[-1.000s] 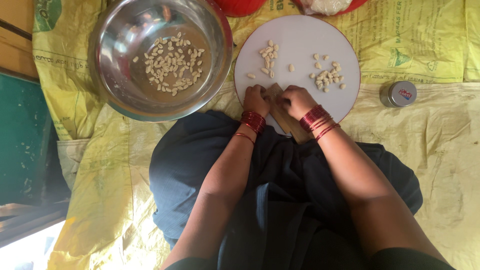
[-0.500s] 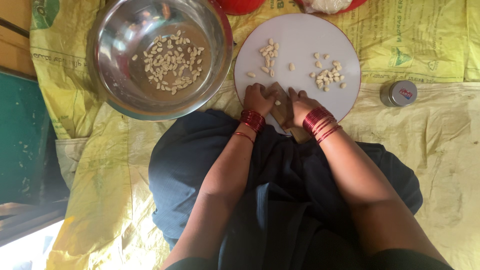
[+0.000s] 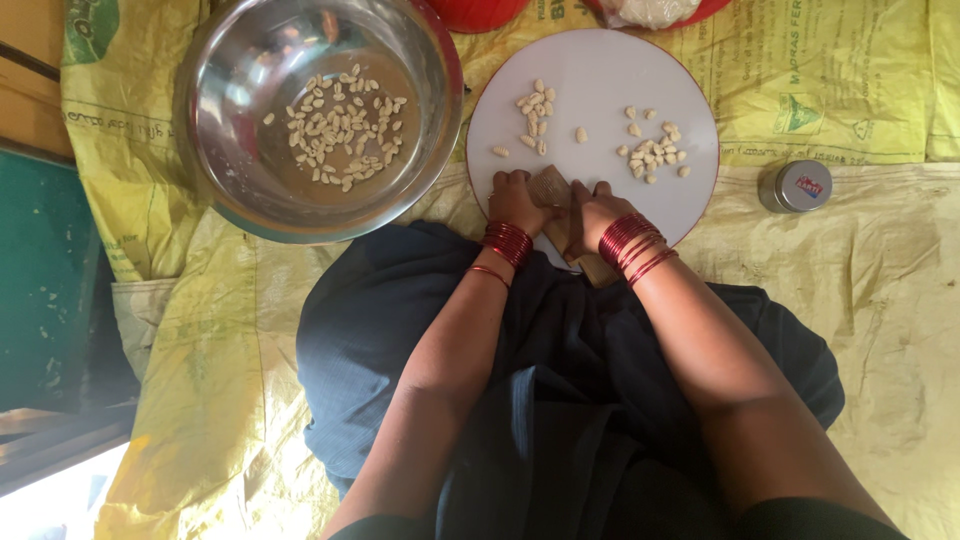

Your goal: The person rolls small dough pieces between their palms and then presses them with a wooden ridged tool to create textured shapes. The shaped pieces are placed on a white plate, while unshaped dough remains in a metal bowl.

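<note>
A small brown wooden board lies tilted over the near edge of a round white plate. My left hand grips the board's left side, fingers curled. Closed on its right side is my right hand, thumb pressed on the wood. Both wrists wear red bangles. Two loose heaps of small pale dough pieces lie on the plate beyond my hands. A large steel bowl at the left holds many similar shaped pieces.
Yellow woven sacks cover the floor. A small round tin stands right of the plate. Red containers show at the top edge. A green surface borders the left. My dark-clothed lap fills the foreground.
My hands have shifted slightly on the board, and more of the wood shows between them now. The plate, bowl and tin have not moved.
</note>
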